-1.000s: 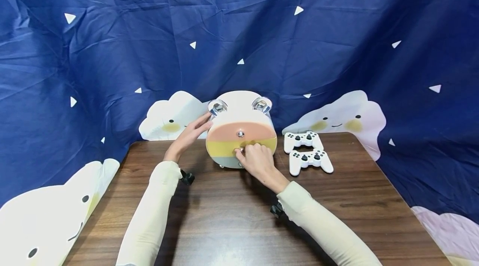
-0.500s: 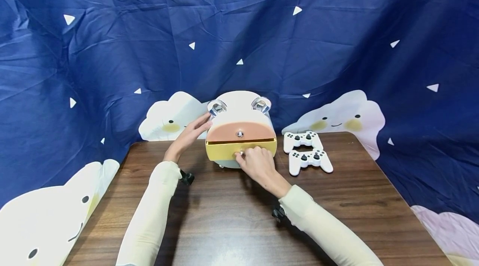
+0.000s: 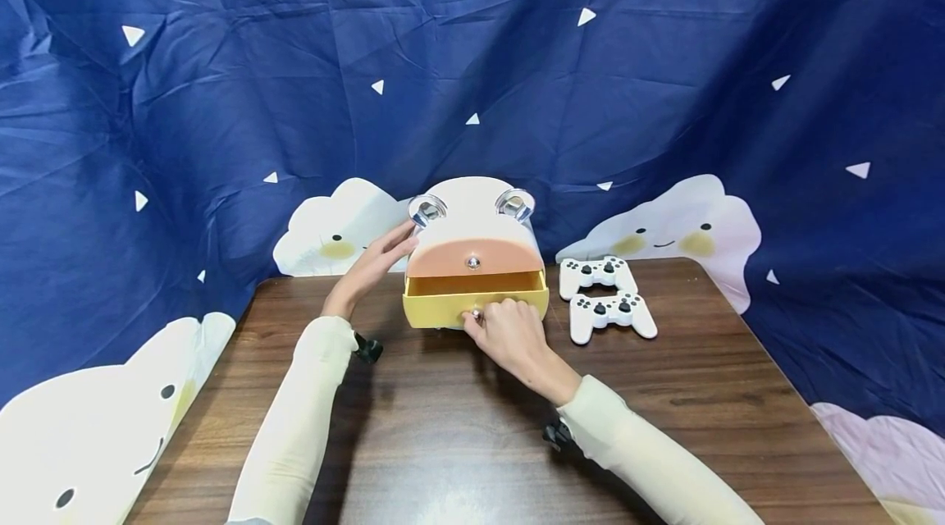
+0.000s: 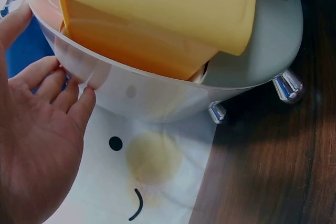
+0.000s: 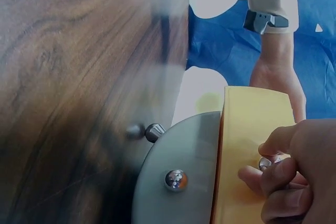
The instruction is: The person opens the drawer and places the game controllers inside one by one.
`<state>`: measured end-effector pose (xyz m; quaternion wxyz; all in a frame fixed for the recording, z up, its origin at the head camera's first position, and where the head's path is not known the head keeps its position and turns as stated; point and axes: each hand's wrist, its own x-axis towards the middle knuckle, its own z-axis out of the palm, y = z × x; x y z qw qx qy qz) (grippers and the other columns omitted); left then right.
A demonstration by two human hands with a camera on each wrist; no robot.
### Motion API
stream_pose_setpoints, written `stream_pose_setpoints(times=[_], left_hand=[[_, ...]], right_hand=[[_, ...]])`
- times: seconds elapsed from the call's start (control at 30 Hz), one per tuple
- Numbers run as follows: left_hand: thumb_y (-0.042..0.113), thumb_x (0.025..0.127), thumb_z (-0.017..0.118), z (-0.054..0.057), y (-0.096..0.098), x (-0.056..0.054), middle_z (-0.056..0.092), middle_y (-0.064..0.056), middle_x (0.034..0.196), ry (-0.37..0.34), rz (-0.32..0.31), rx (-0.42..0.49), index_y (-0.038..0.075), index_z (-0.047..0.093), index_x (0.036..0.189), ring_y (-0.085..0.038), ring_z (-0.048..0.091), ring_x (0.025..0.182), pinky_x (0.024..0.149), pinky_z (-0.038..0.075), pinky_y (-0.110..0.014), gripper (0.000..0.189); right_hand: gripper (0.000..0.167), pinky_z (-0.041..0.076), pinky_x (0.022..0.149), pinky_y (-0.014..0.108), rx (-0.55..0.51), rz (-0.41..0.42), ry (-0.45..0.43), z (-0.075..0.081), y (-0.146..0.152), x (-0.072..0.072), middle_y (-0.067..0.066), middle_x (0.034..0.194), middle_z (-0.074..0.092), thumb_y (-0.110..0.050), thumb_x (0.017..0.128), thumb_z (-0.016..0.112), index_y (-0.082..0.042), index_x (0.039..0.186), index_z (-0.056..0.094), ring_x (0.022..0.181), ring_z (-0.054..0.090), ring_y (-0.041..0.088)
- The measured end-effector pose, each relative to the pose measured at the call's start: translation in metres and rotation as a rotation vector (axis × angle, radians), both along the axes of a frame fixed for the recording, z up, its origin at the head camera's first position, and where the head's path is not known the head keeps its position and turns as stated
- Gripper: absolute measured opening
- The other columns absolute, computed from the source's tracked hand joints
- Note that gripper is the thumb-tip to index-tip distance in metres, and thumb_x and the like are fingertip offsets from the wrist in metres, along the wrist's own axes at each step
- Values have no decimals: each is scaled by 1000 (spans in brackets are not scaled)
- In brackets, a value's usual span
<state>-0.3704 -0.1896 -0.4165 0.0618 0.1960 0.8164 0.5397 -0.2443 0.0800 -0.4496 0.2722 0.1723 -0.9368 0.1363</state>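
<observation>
One yellow drawer (image 3: pixel 435 313), part-out, just behind the right grip (image 3: pixel 514 340), which pinches its silver knob (image 3: pixel 476 314). Left grip (image 3: pixel 372 269), grasping nothing, touches the cabinet (image 3: pixel 472 209) beyond. Step likely opening; next move probably calls for steady pull, cabinet braced.

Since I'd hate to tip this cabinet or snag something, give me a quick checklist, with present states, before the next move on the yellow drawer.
1. Grip: right hand pinches the knob of the yellow drawer: ok.
2. Bracing: left hand touches the side of the cabinet; how firmly it presses: cannot tell.
3. Other drawers: pink upper drawer and grey-green lower drawer both closed: ok.
4. Drawer path: rear controller and front controller lie to the right, apart from the drawer: ok.
5. Drawer contents: its front hides the floor: cannot tell.
</observation>
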Motion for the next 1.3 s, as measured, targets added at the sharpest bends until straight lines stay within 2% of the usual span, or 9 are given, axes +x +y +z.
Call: stream_pose_setpoints(times=[0.4,0.63,1.03,1.3], left_hand=[[58,106,57,1,-2,1,33,2,175,-12,9,-8,30,36,168,-20,25,165,135,19,-51,71],[56,107,56,1,-2,0,31,2,176,-19,5,-6,30,34,169,-21,22,165,135,18,-53,70],[65,103,58,-1,-2,0,33,2,175,-8,13,-10,30,36,168,-21,24,165,135,20,-52,76],[60,106,57,2,0,1,31,4,176,-26,8,-11,31,35,168,-19,24,165,135,20,-51,72]], right_hand=[[56,32,35,37,31,23,22,1,0,24,-1,49,46,-45,96,75,-23,54,46,42,47,21],[56,30,35,33,43,42,42,-1,4,36,-5,48,39,-45,95,76,-25,54,44,41,41,16],[56,23,37,27,59,72,75,-3,8,55,-9,47,31,-45,94,78,-25,54,44,41,36,12],[59,17,38,23,77,93,93,-2,9,66,-14,46,26,-45,94,78,-25,52,40,40,31,8]])
